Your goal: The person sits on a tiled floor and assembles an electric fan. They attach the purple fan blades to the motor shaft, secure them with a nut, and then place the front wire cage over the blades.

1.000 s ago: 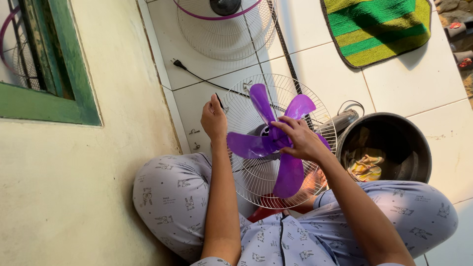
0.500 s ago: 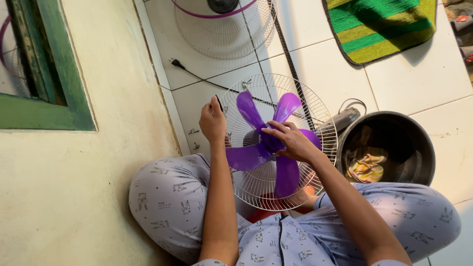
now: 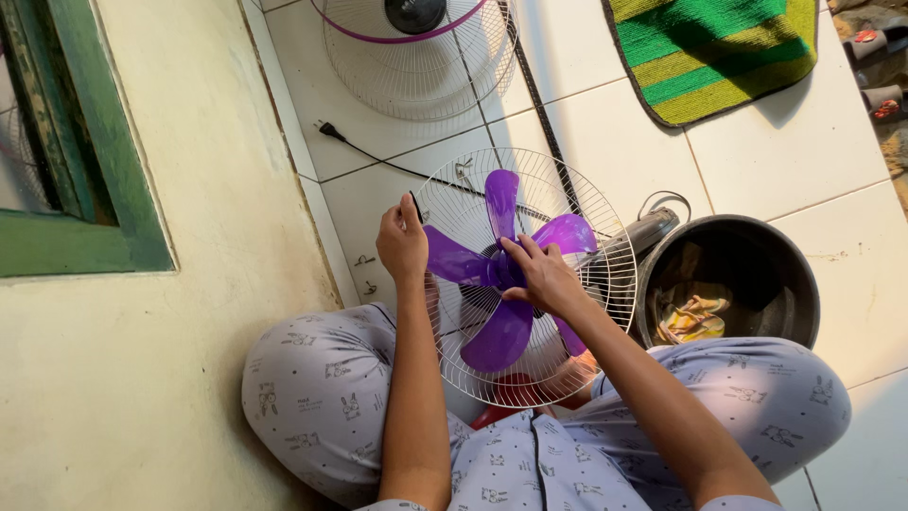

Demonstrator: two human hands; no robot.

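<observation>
Left hand (image 3: 401, 238) grip on wire guard (image 3: 605, 227) rim; right hand (image 3: 541, 274) grasping purple blade (image 3: 501, 201) hub

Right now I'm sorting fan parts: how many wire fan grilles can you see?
2. One wire grille sits behind the purple blade, its rim gripped by the left hand. The other grille lies on the floor tiles at the top edge, partly cropped.

Right hand (image 3: 541, 276) covers purple blade hub (image 3: 503, 272); grip there unreadable. Second wire guard (image 3: 416, 66) cut by top edge. Cloth in dark bucket (image 3: 728, 284) too shadowed to identify.
</observation>
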